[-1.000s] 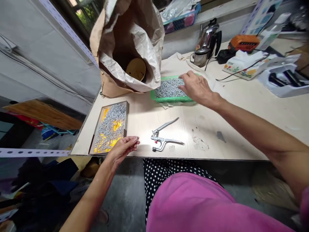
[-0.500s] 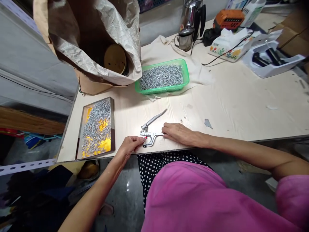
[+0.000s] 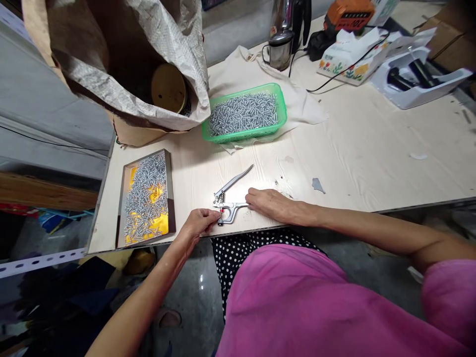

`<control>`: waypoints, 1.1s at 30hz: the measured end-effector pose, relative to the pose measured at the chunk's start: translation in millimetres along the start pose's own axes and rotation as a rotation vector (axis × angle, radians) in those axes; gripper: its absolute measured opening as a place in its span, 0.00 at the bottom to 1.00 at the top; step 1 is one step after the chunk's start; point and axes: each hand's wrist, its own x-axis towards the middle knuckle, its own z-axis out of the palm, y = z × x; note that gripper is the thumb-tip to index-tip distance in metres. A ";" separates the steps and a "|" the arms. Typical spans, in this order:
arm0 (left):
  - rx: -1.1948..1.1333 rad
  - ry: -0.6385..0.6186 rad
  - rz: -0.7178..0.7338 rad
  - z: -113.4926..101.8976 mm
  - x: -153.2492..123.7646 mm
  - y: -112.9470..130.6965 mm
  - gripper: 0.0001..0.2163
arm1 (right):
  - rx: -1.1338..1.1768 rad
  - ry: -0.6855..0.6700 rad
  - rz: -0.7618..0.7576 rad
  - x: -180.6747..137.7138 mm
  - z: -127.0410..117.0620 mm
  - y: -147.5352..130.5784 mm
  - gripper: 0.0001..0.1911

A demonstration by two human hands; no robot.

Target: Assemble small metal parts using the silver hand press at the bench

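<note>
A pair of silver snap-fastener pliers lies near the table's front edge, its upper handle raised and a small spring below that handle. My right hand is closed around the end of the lower handle. At the jaw, beside a small red part, the fingertips of my left hand are pinched together. Whatever sits between them is too small to make out. Left of that hand stands a shallow tray with many small silver metal pieces over a yellow base.
Behind the pliers is a green plastic tub full of similar metal pieces. A large open sack with a round tin inside stands at the back left. Farther right are a glass mug, a tissue pack and a white tray.
The view has shifted slightly, so the things on the table appear a little farther left. Both hands keep their places on the pliers.
</note>
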 end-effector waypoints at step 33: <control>-0.034 0.062 -0.055 15.4 -15.8 -2.7 0.21 | -0.129 0.090 -0.107 -8.0 12.5 -5.8 0.14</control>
